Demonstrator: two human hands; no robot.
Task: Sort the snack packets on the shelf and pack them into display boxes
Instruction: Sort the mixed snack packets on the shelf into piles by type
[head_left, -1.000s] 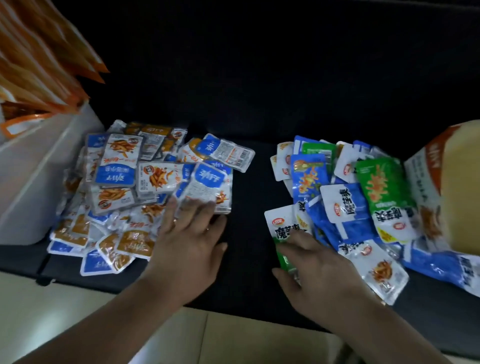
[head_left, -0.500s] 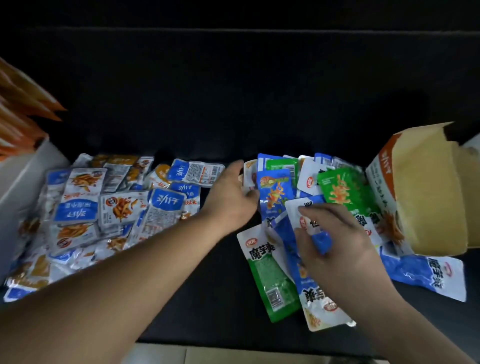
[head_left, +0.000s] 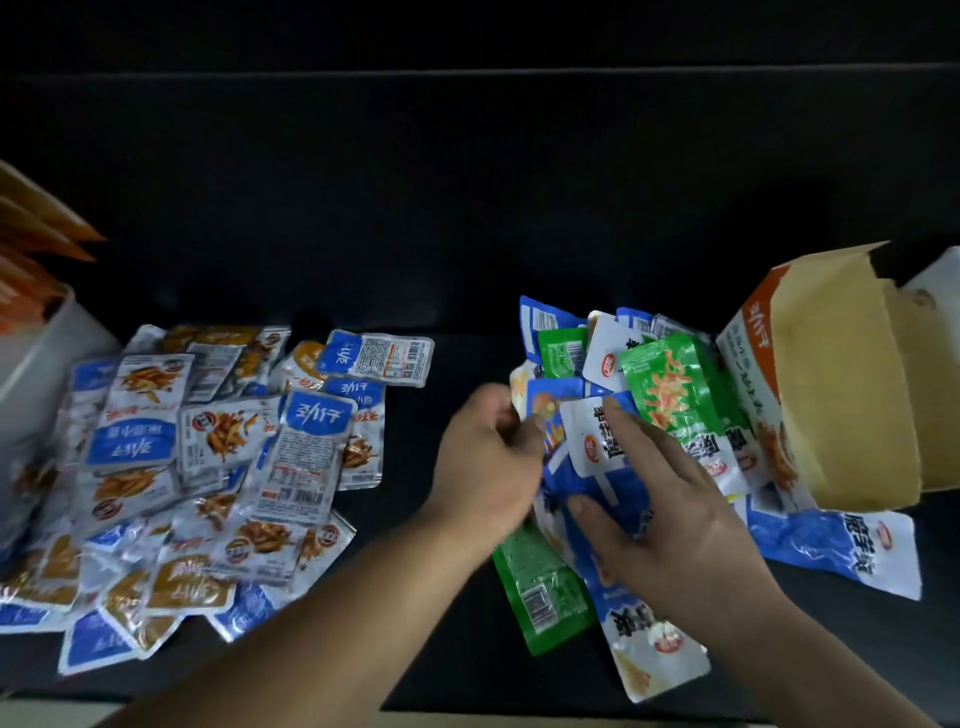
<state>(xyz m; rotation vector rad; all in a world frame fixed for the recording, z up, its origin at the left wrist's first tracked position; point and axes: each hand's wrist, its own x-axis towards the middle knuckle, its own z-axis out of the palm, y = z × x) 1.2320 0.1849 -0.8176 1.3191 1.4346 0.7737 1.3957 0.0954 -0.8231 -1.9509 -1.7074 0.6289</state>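
**A:** How far is the sorting getting on?

**B:** Only partly, I am judging. The packets are lying in two heaps on the dark shelf (head_left: 467, 353). The left heap (head_left: 218, 467) is showing only fish-snack packets in blue and gold. The right heap (head_left: 649, 405) is mixing green, blue and white packets.

**A:** And what are the hands doing?

**B:** Both are working at the right heap. The left hand (head_left: 485, 462) is curling its grip on the edge of a blue packet (head_left: 556, 395), pinching it as far as I can see. The right hand (head_left: 670, 519) is lying with its grip spread flat on the blue and white packets, holding nothing.

**A:** Is anything going into boxes?

**B:** The cardboard display box (head_left: 841, 405) is standing open and touching the right heap, but I cannot tell what is inside. At the far left a white box (head_left: 52, 364) is holding orange packets (head_left: 36, 260), so one kind is looking packed. What is remaining, I am thinking, is separating the right heap by kind and then packing both heaps.
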